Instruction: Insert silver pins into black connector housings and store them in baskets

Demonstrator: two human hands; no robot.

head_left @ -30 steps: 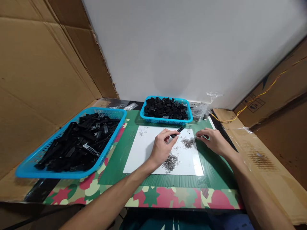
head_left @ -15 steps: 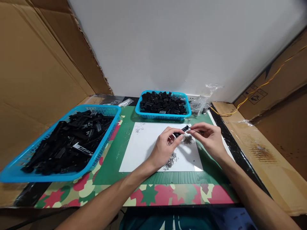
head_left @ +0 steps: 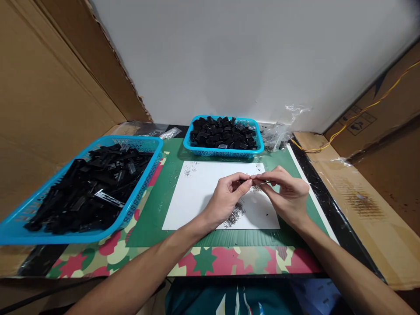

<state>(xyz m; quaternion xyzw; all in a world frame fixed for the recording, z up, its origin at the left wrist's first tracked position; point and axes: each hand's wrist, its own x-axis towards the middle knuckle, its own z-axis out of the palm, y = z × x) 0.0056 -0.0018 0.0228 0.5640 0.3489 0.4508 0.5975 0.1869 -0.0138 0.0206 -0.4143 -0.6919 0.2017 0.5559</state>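
Over the white sheet (head_left: 193,197), my left hand (head_left: 228,192) pinches a small black plastic part (head_left: 243,180), mostly covered by the fingers. My right hand (head_left: 282,190) meets it fingertip to fingertip, closed on a thin metal piece (head_left: 265,182) that points to the right. Small metal pieces lie in a pile (head_left: 235,215) just below my left hand. Another pile (head_left: 256,188) is partly hidden behind the fingers, and a few scattered pieces (head_left: 188,169) lie at the sheet's upper left corner.
A large blue basket (head_left: 144,186) of long black parts stands at the left. Behind the sheet is a smaller blue basket (head_left: 223,152) with black pieces. Clear plastic bags (head_left: 275,136) lie at the back right, near a yellow wire (head_left: 341,129) and cardboard (head_left: 367,192).
My fingertips have come together, and the black part is now mostly hidden between them. My right hand has turned slightly. The whole view has shifted a little.
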